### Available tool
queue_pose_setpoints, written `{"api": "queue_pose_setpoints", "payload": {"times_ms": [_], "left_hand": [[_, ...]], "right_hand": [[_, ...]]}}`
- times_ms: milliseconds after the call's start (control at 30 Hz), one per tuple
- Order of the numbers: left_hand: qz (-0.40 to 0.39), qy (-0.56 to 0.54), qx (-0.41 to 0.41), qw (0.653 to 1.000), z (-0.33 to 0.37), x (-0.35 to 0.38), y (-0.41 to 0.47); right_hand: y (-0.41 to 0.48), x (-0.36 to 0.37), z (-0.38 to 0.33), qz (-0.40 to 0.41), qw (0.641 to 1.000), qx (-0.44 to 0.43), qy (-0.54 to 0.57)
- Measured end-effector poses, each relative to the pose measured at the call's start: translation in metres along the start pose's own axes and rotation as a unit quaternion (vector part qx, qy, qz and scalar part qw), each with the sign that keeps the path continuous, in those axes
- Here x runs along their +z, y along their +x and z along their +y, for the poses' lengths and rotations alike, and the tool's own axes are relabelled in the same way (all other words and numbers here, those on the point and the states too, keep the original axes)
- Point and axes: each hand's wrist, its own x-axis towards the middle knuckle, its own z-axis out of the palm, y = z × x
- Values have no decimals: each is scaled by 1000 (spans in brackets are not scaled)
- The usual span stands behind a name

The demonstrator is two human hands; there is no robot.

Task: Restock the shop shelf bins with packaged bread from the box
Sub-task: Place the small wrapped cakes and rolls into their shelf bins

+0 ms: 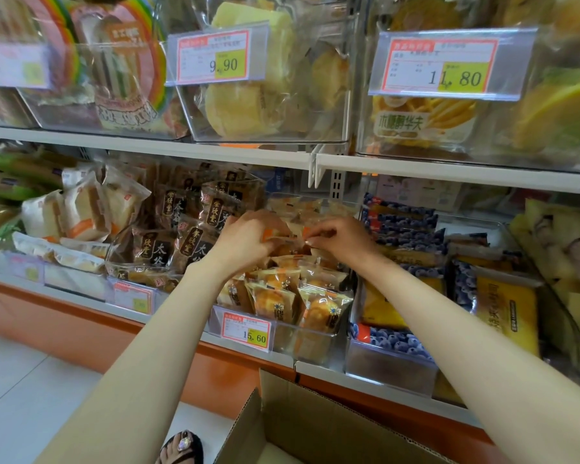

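Both of my hands reach into the clear middle bin on the lower shelf, the one with the 15.60 price tag. My left hand and my right hand together pinch one clear-wrapped bread packet by its two ends, above the rows of similar golden bread packets standing upright in the bin. The open cardboard box sits on the floor below my arms; its contents are out of view.
Brown-wrapped cakes fill the bin to the left. Blue and yellow packets fill the one to the right. The upper shelf holds clear bins of bread with price tags 9.90 and 11.80. My sandalled foot stands beside the box.
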Motion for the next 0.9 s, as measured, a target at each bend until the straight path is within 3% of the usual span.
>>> {"api": "queue_pose_setpoints", "payload": {"times_ms": [233, 467, 600, 767, 900], "left_hand": [[-64, 42, -6, 997, -2, 2, 2], [-65, -6, -2, 998, -9, 7, 8], [2, -3, -40, 999, -2, 9, 23], [-59, 82, -73, 992, 10, 20, 51], [-59, 118, -66, 989, 9, 29, 65]], "right_hand": [[1, -5, 0, 38, 999, 24, -15], [-2, -12, 6, 12, 991, 10, -131], [-1, -16, 10, 20, 996, 4, -82], [-4, -19, 12, 69, 997, 0, -35], [-4, -27, 16, 87, 996, -1, -23]]}}
